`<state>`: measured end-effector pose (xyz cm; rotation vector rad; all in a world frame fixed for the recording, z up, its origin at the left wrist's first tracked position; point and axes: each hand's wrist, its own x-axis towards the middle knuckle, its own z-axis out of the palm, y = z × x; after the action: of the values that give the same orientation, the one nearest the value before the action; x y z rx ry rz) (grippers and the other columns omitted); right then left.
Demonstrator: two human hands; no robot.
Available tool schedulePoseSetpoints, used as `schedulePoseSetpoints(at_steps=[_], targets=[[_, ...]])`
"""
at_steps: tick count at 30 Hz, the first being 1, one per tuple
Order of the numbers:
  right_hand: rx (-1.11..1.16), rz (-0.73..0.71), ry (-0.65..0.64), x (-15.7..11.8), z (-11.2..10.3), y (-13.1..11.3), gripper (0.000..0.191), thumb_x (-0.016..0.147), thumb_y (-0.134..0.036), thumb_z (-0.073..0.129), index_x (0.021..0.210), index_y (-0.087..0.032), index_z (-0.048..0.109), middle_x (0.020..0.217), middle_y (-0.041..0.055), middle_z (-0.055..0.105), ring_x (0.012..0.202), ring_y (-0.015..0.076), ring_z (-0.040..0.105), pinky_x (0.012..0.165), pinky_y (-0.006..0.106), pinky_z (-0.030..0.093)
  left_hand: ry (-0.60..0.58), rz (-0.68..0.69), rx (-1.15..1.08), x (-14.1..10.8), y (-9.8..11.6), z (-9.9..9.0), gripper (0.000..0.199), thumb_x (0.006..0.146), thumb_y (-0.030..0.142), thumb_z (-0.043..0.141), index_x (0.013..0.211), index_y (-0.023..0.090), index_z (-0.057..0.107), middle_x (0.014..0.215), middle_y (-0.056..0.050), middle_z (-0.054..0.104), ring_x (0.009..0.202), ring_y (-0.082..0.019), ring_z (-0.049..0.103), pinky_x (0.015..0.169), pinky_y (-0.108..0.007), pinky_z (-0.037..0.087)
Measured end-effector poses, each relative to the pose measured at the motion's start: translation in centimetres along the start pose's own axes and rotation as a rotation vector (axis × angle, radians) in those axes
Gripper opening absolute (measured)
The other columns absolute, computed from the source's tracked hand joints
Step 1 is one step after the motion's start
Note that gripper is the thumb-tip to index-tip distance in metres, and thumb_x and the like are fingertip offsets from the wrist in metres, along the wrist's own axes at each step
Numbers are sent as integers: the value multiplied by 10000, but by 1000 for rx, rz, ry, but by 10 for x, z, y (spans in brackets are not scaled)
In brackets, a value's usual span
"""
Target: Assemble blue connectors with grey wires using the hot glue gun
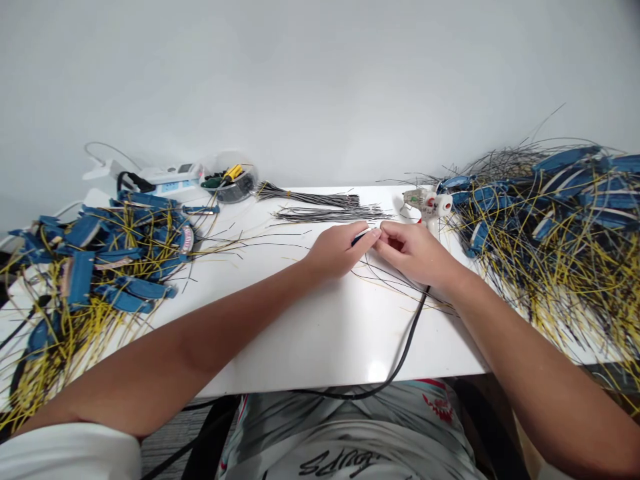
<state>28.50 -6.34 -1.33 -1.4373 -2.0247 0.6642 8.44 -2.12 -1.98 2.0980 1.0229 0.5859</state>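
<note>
shirt: white, black lettering (345, 460), at the lower edge.
shorts: grey (280, 427), on the lap beyond.
black cable: one (411, 340), crossing the table's near edge, running up to the right wrist; upper end hidden.
table: white, glossy (310, 333).
blue-and-yellow heaps: two; left (80, 280) and right (565, 220), blue strips tangled with yellow and black wires.
left hand: (334, 252) thumb and fingers closed on the dark blue piece.
right hand: (417, 252) fingertips drawn together beside the left thumb; what they grip, cannot tell.
dark blue piece: one, small (358, 238), in the left hand, above the table, mostly covered.
loose wires: thin, dark (385, 277), below the hands.
wire bundles: two, dark (310, 197), beyond the hands.
tub: clear, round (235, 190), yellow-handled tool (233, 173) inside.
wall: pale grey (320, 87).
</note>
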Motion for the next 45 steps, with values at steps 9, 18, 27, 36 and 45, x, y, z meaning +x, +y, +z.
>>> schedulePoseSetpoints(at_steps=[9,18,27,36,45], targets=[[9,8,-9,0,-1,0,273,975,-293,593,739,-221,476,643,-49,434,619,126,389,593,312,278,3,-2,-7,0,-1,0,440,1072,520,430,765,210,371,678,21,436,659,-150,411,630,-321,279],[9,0,-9,1,-1,2,273,971,-286,597,737,-221,472,641,-45,440,621,130,393,598,313,275,2,-2,-10,0,0,0,446,1073,518,434,762,209,355,668,26,427,655,-150,399,632,-324,276],[8,-3,-13,1,-1,2,266,976,-296,590,746,-222,481,638,-35,451,621,135,397,595,306,272,5,3,5,-1,0,0,446,1067,527,426,759,212,352,668,20,439,654,-156,410,631,-323,280],[6,-1,-20,1,-1,2,268,976,-297,596,745,-221,483,643,-37,455,625,134,396,596,307,275,5,1,-3,-1,1,0,450,1066,529,420,757,211,346,671,20,437,657,-155,409,634,-321,274],[-3,-6,-16,0,-1,1,272,978,-296,591,743,-222,477,632,-40,455,617,133,396,597,309,275,-5,-1,-12,-1,0,-1,447,1066,532,432,763,212,361,679,22,433,664,-155,404,635,-323,279]])
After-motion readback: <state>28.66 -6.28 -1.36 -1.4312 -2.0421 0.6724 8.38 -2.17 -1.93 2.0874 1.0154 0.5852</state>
